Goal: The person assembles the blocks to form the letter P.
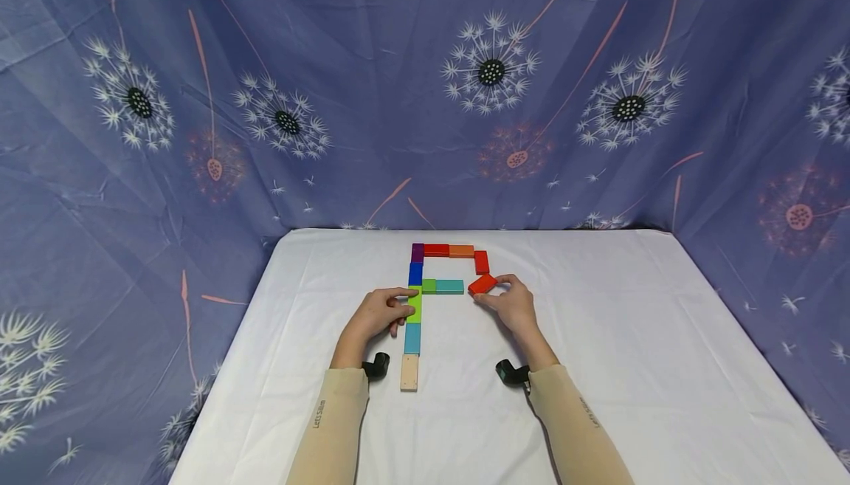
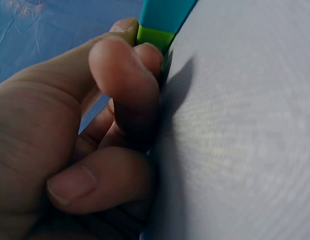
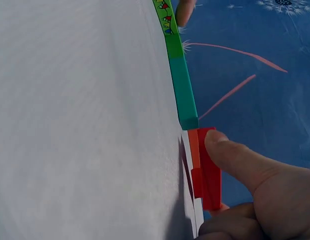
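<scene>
My right hand (image 1: 516, 306) pinches a red block (image 1: 482, 283) between thumb and fingers. In the head view the block is tilted, its far corner close to another red block (image 1: 481, 262). In the right wrist view the held red block (image 3: 210, 172) overlaps an orange block behind it, with the thumb on its face. My left hand (image 1: 384, 311) rests its index finger and thumb on a lime green block (image 1: 415, 313) in the upright column; its other fingers are bent beneath the palm. From that column a short green block (image 1: 429, 286) and a turquoise block (image 1: 449, 287) extend right.
Above and below the lime block run purple (image 1: 417, 252), blue (image 1: 415, 274), light blue (image 1: 412, 338) and plain wood (image 1: 409, 373) blocks. A red block (image 1: 436, 250) and an orange block (image 1: 461, 251) form the top row. A white cloth (image 1: 617, 337) covers the table; a patterned curtain (image 1: 372, 101) hangs behind.
</scene>
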A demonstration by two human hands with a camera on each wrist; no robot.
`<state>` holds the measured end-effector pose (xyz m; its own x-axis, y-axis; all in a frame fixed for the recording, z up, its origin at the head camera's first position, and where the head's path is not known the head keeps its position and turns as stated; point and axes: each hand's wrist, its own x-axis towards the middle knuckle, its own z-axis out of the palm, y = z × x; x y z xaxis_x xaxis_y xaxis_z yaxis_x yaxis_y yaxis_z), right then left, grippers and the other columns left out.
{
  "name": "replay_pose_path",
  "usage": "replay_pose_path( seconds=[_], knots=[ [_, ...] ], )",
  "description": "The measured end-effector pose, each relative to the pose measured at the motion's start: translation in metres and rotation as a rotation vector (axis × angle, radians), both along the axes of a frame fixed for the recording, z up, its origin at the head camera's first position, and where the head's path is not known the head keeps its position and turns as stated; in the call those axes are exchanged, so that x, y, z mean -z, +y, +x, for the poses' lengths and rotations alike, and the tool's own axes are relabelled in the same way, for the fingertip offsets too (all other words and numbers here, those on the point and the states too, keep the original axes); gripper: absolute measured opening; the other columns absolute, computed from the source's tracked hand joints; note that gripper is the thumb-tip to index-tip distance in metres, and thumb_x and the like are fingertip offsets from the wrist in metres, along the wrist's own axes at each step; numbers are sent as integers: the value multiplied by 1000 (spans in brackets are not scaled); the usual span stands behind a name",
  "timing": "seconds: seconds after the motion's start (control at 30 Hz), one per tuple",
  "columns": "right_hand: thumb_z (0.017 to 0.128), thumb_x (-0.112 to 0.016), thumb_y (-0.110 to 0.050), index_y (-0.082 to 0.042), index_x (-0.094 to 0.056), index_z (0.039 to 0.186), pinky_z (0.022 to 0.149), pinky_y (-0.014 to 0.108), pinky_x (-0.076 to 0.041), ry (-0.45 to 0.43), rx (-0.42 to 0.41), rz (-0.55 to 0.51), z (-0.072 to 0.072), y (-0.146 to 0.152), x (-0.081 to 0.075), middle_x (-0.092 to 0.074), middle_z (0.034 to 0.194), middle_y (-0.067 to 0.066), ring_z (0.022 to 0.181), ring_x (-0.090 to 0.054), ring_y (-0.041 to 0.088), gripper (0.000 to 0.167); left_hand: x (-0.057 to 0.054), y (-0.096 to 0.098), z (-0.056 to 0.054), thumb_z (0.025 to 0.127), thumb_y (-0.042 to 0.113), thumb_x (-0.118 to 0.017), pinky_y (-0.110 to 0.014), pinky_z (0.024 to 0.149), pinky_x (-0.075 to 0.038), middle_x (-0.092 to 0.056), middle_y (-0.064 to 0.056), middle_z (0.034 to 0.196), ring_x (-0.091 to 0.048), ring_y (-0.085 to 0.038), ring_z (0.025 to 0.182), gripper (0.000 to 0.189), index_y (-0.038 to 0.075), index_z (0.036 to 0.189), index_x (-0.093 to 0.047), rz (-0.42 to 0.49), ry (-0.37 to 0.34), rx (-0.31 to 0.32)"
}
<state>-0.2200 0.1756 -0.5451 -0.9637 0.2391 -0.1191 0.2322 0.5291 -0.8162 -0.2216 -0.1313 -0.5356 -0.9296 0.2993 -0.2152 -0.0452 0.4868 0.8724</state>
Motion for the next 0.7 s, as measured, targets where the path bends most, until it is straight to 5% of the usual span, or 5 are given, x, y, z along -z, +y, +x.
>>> replay_pose_path(
  seconds=[0.33,0.7],
  knots=[
    [84,-88,-34,1,-62,133,98,53,-53,9,13,62,0,-8,0,-68,133,28,110,-63,38,65,0,-1,1,99,24,-76,-33,75,-54,-66,-3,68,-59,-15,45,39,28,138,-72,1,7,9],
    [86,-87,-34,1,-61,134,96,52,-54,-33,25,121,-2,-14,-6,-69,131,26,112,-65,39,65,-2,0,1,99,24,-76,-33,77,-54,-66,-3,68,-59,-15,45,39,29,138,-72,-1,-3,2]
  ],
)
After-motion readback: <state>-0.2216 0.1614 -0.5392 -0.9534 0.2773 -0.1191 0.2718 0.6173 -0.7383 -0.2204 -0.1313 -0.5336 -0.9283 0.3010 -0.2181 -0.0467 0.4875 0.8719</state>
